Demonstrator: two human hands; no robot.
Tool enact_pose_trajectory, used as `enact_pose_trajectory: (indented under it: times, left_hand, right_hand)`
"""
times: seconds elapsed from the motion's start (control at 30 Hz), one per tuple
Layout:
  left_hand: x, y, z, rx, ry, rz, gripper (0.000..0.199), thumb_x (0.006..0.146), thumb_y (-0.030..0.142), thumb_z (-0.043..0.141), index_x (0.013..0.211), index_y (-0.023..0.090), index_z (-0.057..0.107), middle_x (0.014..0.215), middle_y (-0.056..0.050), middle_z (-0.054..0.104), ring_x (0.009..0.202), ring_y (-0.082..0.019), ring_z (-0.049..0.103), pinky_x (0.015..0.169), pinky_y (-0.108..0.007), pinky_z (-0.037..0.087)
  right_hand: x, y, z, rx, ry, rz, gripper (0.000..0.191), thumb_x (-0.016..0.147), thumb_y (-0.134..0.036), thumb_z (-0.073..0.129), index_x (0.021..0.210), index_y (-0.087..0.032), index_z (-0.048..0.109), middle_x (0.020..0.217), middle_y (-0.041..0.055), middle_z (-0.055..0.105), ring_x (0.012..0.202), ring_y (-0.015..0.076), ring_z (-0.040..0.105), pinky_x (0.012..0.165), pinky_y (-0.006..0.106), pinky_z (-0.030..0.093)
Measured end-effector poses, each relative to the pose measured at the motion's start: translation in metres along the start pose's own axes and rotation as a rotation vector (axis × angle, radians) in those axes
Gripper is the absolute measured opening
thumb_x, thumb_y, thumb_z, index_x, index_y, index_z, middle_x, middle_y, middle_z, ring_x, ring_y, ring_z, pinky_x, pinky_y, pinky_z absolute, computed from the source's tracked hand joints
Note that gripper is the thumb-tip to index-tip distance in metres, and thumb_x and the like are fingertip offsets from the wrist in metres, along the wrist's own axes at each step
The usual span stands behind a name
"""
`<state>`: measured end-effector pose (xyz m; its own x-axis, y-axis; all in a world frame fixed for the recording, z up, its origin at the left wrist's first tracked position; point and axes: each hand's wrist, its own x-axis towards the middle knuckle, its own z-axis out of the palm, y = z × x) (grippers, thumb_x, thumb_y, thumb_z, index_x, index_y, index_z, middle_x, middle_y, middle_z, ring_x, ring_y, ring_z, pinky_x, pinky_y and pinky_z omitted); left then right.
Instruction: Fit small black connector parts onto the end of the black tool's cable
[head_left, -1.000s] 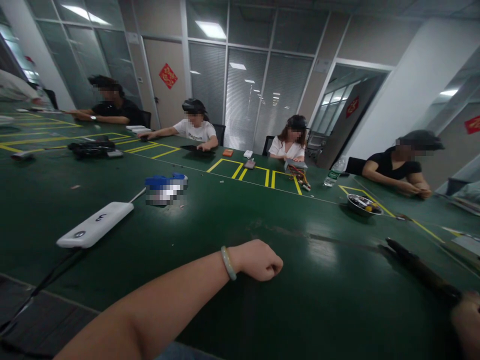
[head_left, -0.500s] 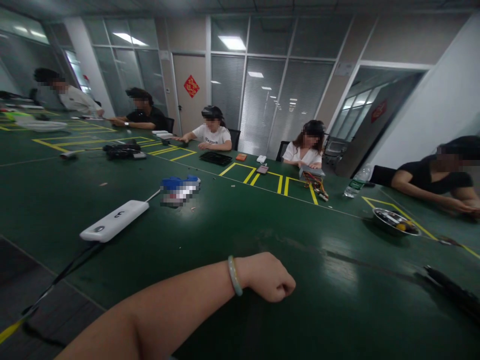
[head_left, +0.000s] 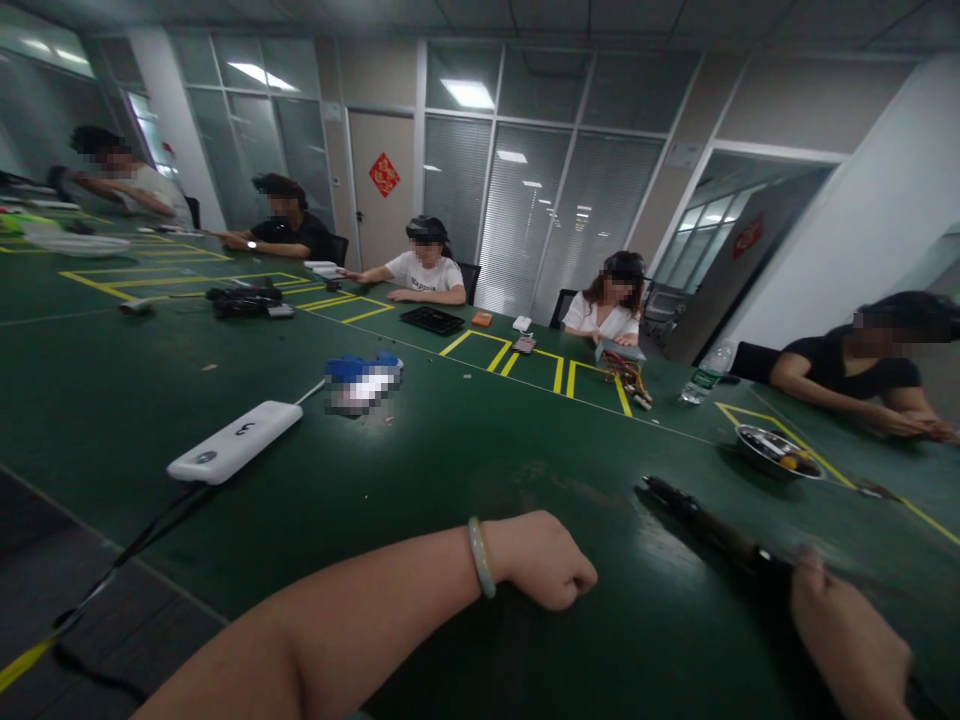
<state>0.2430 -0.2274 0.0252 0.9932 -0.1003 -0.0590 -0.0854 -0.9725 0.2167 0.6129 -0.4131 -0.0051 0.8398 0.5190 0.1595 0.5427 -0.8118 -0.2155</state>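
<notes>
My left hand (head_left: 546, 562), with a pale green bangle (head_left: 481, 557) on the wrist, rests closed on the green table (head_left: 360, 560); nothing shows in its fist. At the lower right, my right hand (head_left: 846, 630) is wrapped round the near end of a long black tool (head_left: 720, 535). The tool's thin tip points up and left, towards the table's middle. Its exact kind is hard to make out, as the near end is dark and blurred.
On the left lies a white power bank (head_left: 236, 442), cabled to a phone (head_left: 365, 388). Further right are a metal bowl (head_left: 780, 452) and a water bottle (head_left: 705, 374). Several people sit across the table, near a black tray (head_left: 432, 320) and a bundle of wires (head_left: 626, 370).
My right hand has come into view at the lower right. The black tool has moved left, further into the picture. My left hand has barely moved.
</notes>
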Motion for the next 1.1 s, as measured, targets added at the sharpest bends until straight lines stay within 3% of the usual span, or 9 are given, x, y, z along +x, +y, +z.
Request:
enact_pose_trajectory:
  times: [0.13,0.27,0.43,0.57,0.63,0.7,0.87,0.97,1.1]
  left_hand:
    - [-0.001,0.000,0.002,0.031,-0.003,-0.004,0.014,0.082,0.027,0.045,0.083,0.025,0.059,0.081,0.001,0.067,0.066,-0.016,0.059,0.049,-0.026,0.033]
    - [0.000,0.001,0.007,0.074,0.033,-0.015,0.015,0.080,0.027,0.047,0.084,0.026,0.061,0.081,0.002,0.069,0.065,-0.016,0.060,0.045,-0.026,0.031]
    - [-0.001,0.001,0.011,0.097,0.118,-0.008,0.017,0.080,0.026,0.049,0.082,0.025,0.065,0.079,0.002,0.070,0.064,-0.016,0.061,0.045,-0.027,0.032]
    - [-0.007,0.000,0.008,0.108,0.186,0.049,0.014,0.078,0.024,0.053,0.080,0.025,0.066,0.078,0.003,0.070,0.064,-0.015,0.061,0.046,-0.027,0.035]
    - [-0.010,-0.001,0.004,0.100,0.294,0.076,0.013,0.079,0.023,0.054,0.085,0.024,0.066,0.085,0.003,0.070,0.071,-0.015,0.061,0.052,-0.027,0.040]
    - [-0.012,-0.001,0.000,0.097,0.418,0.070,0.018,0.082,0.024,0.052,0.095,0.023,0.064,0.095,0.002,0.069,0.081,-0.015,0.061,0.063,-0.027,0.044]
    - [-0.010,-0.003,-0.004,0.157,0.582,-0.182,0.038,0.087,0.033,0.051,0.123,0.023,0.054,0.121,-0.004,0.060,0.105,-0.020,0.055,0.088,-0.034,0.043]
    - [-0.006,-0.009,0.002,0.145,0.516,-0.290,0.051,0.089,0.052,0.048,0.128,0.021,0.051,0.122,-0.008,0.060,0.108,-0.023,0.056,0.089,-0.037,0.043]
    - [-0.004,-0.017,0.009,0.136,0.426,-0.281,0.065,0.084,0.067,0.047,0.130,0.021,0.049,0.112,-0.008,0.065,0.101,-0.024,0.060,0.083,-0.035,0.045]
  right_hand:
    - [-0.030,-0.080,0.025,0.036,-0.068,-0.229,0.073,0.096,-0.059,0.005,0.096,-0.020,0.066,0.100,0.0172,0.062,0.094,0.0332,0.060,0.074,0.045,0.043]
    - [-0.080,-0.159,0.035,0.058,0.015,-0.517,0.061,0.100,-0.047,0.009,0.106,-0.020,0.063,0.100,0.0128,0.062,0.095,0.0279,0.058,0.077,0.039,0.041]
    - [-0.124,-0.215,0.039,0.109,0.028,-0.699,0.052,0.101,-0.044,0.016,0.104,-0.024,0.064,0.098,0.0077,0.061,0.094,0.0249,0.056,0.079,0.038,0.040]
    - [-0.126,-0.212,0.032,0.209,-0.027,-0.810,0.047,0.101,-0.043,0.020,0.130,-0.025,0.051,0.119,0.0076,0.055,0.109,0.0240,0.051,0.090,0.039,0.040]
    - [-0.117,-0.197,0.021,0.264,-0.053,-0.848,0.051,0.100,-0.045,0.023,0.147,-0.026,0.029,0.136,0.0078,0.043,0.122,0.0234,0.042,0.099,0.040,0.036]
    - [-0.104,-0.176,0.008,0.263,-0.110,-0.846,0.057,0.098,-0.049,0.029,0.150,-0.026,0.020,0.142,0.0077,0.036,0.127,0.0239,0.038,0.104,0.040,0.033]
    - [-0.075,-0.126,-0.012,0.129,-0.327,-0.817,0.052,0.083,-0.051,0.059,0.128,-0.026,0.054,0.125,0.0083,0.051,0.114,0.0268,0.049,0.095,0.035,0.040]
    - [-0.072,-0.116,-0.011,0.081,-0.446,-0.769,0.047,0.073,-0.042,0.069,0.116,-0.027,0.059,0.111,0.0052,0.058,0.101,0.0249,0.057,0.083,0.031,0.045]
    - [-0.077,-0.119,-0.011,0.067,-0.566,-0.681,0.046,0.073,-0.031,0.066,0.118,-0.026,0.055,0.088,0.0001,0.063,0.076,0.0197,0.061,0.064,0.026,0.043]
